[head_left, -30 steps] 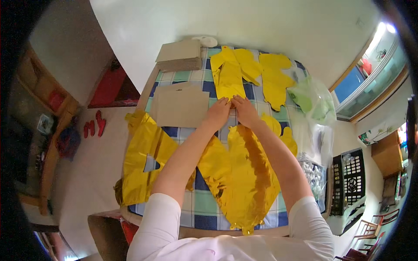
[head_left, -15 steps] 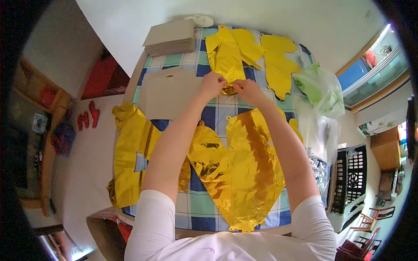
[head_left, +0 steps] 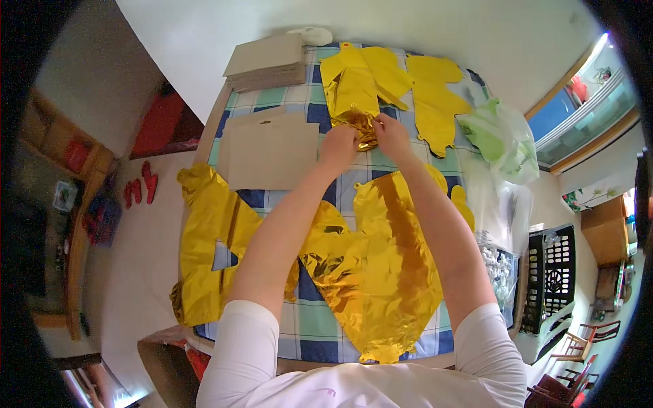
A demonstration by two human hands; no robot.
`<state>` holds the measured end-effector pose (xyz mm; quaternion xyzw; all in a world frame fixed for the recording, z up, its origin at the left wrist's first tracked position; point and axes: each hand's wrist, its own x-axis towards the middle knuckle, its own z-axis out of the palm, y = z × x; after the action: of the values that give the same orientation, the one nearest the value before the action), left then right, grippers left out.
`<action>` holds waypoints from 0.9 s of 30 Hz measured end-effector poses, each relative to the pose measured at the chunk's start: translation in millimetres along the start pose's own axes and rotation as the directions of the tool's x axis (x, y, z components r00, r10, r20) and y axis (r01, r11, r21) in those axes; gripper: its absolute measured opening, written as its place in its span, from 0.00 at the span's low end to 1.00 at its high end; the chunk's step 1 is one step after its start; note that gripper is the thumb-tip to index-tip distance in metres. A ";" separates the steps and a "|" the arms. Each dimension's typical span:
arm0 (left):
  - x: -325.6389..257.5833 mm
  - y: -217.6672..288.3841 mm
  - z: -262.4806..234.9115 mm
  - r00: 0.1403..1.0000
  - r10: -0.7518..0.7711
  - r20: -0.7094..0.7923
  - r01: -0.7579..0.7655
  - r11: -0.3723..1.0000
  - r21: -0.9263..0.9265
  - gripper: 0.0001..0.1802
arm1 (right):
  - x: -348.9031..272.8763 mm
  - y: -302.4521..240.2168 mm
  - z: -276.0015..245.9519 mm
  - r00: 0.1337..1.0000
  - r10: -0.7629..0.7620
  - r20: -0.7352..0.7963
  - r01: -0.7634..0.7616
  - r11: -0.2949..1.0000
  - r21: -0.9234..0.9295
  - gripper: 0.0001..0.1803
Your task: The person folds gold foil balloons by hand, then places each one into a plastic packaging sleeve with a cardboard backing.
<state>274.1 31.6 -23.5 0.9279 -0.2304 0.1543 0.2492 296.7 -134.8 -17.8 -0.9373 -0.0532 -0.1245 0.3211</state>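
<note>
A deflated gold foil balloon (head_left: 355,95) lies at the far middle of a checked cloth (head_left: 320,333). Its near end is crumpled and shiny. My left hand (head_left: 340,146) is closed on the left of this end, and my right hand (head_left: 392,138) pinches it on the right. Nearer to me a large flat foil balloon (head_left: 398,272) spreads under my right forearm. Another foil balloon (head_left: 204,251) lies to the left, partly covered by my left arm. At the far right sits a matte yellow foil balloon (head_left: 435,102).
Grey cardboard sheets (head_left: 269,153) lie left of my hands, with a cardboard stack (head_left: 265,64) behind them. A green and white plastic bag (head_left: 503,143) and clear plastic packets (head_left: 500,272) line the right edge. Beyond is a black crate (head_left: 551,272).
Both hands have shifted slightly right, and the left has come lower. The balloon's near end is more crumpled, with more of its shiny side showing between my hands.
</note>
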 end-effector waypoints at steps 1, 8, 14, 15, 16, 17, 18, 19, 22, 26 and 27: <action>3.8 1.8 0.2 0.993 -0.114 -0.017 0.112 0.988 -0.105 0.08 | -0.6 2.6 -2.6 1.000 0.002 -0.003 -0.002 1.000 -0.005 0.13; 13.0 -2.7 -5.6 0.891 -0.450 0.061 0.419 0.762 -0.494 0.08 | -8.2 -10.5 -12.9 0.983 -0.139 0.124 0.139 0.990 0.009 0.11; -12.6 15.3 -0.5 0.987 -0.065 0.146 -0.010 0.886 0.464 0.21 | 25.2 -27.0 -46.3 0.854 -0.396 -0.337 0.307 0.907 -0.288 0.08; -11.8 15.6 1.0 0.987 -0.061 0.146 -0.014 0.887 0.461 0.21 | 37.6 -34.8 -65.7 0.735 -0.401 -0.547 0.332 0.916 -0.225 0.08; -8.3 18.3 2.8 0.991 -0.051 0.127 -0.002 0.922 0.388 0.23 | 53.4 -42.7 -94.8 0.631 -0.344 -0.695 0.459 0.888 -0.023 0.08; -8.4 15.4 1.0 0.993 -0.055 0.108 0.018 0.946 0.325 0.25 | 62.3 -57.9 -133.8 0.661 -0.282 -0.695 0.289 0.951 -0.111 0.08; -3.3 22.3 5.3 0.994 -0.037 0.103 0.003 0.950 0.312 0.25 | 78.1 -56.8 -170.9 0.458 -0.217 -0.862 0.456 0.890 0.017 0.09; -7.0 12.5 -0.1 0.993 -0.087 0.082 0.055 0.943 0.327 0.27 | 59.0 -95.3 -208.0 0.450 -0.225 -0.864 0.404 0.914 -0.028 0.10; 2.1 28.3 -8.0 0.982 -0.170 0.080 0.142 0.951 0.276 0.28 | 46.8 -98.6 -307.2 0.423 -0.203 -0.883 0.490 0.871 0.035 0.15; -1.1 10.1 -21.5 0.957 -0.266 -0.119 0.263 0.964 -0.033 0.20 | -9.3 -130.8 -352.2 0.614 -0.314 -0.724 0.353 0.930 -0.103 0.16; -4.0 0.9 -29.0 0.957 -0.266 -0.115 0.265 0.964 -0.025 0.20 | -17.3 -135.1 -349.6 0.689 -0.331 -0.645 0.251 0.944 -0.216 0.16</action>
<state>265.3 47.8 -0.7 0.9385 -0.0897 0.1725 0.2853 186.1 -243.7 323.7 -0.8241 -0.0749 -0.5064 0.2423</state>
